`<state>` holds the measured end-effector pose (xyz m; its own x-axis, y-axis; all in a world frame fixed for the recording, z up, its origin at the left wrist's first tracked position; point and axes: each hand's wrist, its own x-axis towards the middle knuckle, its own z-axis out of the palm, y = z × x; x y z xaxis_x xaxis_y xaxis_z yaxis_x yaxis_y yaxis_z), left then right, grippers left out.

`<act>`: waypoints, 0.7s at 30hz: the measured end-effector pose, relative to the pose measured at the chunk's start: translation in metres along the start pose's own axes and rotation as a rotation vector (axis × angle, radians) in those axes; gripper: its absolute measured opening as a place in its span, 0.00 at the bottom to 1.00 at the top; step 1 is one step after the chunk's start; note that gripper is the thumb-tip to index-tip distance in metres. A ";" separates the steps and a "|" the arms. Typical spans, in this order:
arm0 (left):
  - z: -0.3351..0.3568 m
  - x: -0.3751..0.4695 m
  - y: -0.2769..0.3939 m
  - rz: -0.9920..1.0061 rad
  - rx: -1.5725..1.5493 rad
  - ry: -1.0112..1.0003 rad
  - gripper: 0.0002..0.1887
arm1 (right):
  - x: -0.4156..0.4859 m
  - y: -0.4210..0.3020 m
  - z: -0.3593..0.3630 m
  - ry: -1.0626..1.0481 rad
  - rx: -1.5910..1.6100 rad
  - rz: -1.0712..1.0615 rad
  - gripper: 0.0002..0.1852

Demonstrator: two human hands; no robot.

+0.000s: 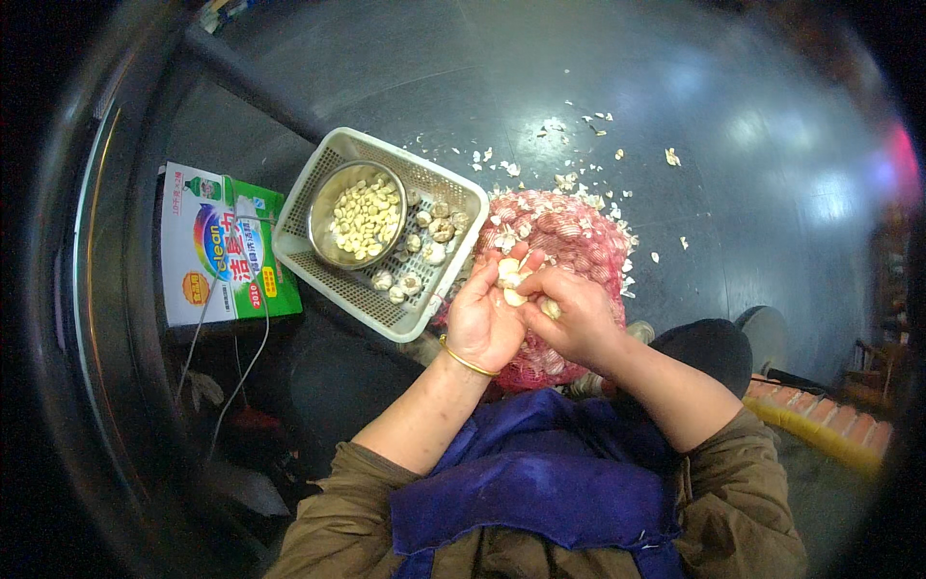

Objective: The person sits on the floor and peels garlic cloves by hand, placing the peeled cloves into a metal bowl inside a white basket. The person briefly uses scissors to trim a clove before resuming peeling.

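Observation:
Over a red mesh sack of garlic bulbs (571, 239), my left hand (486, 322) is turned palm up with several garlic cloves (511, 273) on its palm and fingers. A gold-coloured bangle (466, 358) circles that wrist. My right hand (571, 311) pinches at one of the cloves from the right, and another pale garlic piece (550, 309) shows among its fingers. To the left, a white perforated plastic basket (474, 189) holds a round metal bowl (315, 217) with many peeled cloves (365, 217) in it. Loose garlic bulbs (441, 228) lie beside the bowl.
Garlic skins (564, 177) are scattered on the sack and the dark floor (651, 94). A printed green and white cardboard box (235, 246) stands left of the basket, with a thin cord (266, 318) hanging over it. At the right are bricks (825, 409) with a yellow edge.

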<state>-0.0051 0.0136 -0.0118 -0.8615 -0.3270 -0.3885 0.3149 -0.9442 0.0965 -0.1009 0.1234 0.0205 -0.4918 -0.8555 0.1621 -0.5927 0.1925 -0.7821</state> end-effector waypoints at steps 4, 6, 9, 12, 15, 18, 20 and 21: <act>0.000 0.003 0.003 -0.009 -0.023 0.080 0.12 | -0.002 0.002 -0.001 0.032 0.088 0.002 0.10; 0.000 0.005 0.008 0.009 -0.033 0.072 0.15 | -0.002 0.002 -0.003 0.070 0.117 0.021 0.09; 0.001 0.000 0.013 -0.022 -0.048 0.109 0.15 | 0.001 0.001 -0.010 0.152 0.135 0.037 0.08; 0.003 -0.002 0.015 -0.087 -0.025 0.050 0.14 | 0.003 0.001 -0.016 0.214 0.204 0.056 0.07; 0.003 -0.001 0.011 -0.094 0.034 0.038 0.15 | 0.005 0.001 -0.014 0.278 0.079 -0.130 0.09; 0.000 0.002 0.005 -0.086 0.113 0.071 0.17 | 0.004 -0.002 -0.009 0.133 -0.037 -0.322 0.09; 0.000 0.002 0.005 -0.138 0.105 0.013 0.19 | 0.004 -0.003 -0.008 0.154 -0.028 -0.281 0.09; 0.000 0.002 0.006 -0.182 0.069 -0.055 0.20 | 0.004 -0.003 -0.008 0.150 -0.016 -0.256 0.09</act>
<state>-0.0048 0.0075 -0.0118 -0.9228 -0.1505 -0.3548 0.1256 -0.9878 0.0923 -0.1062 0.1229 0.0283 -0.4133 -0.7969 0.4406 -0.7186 -0.0117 -0.6953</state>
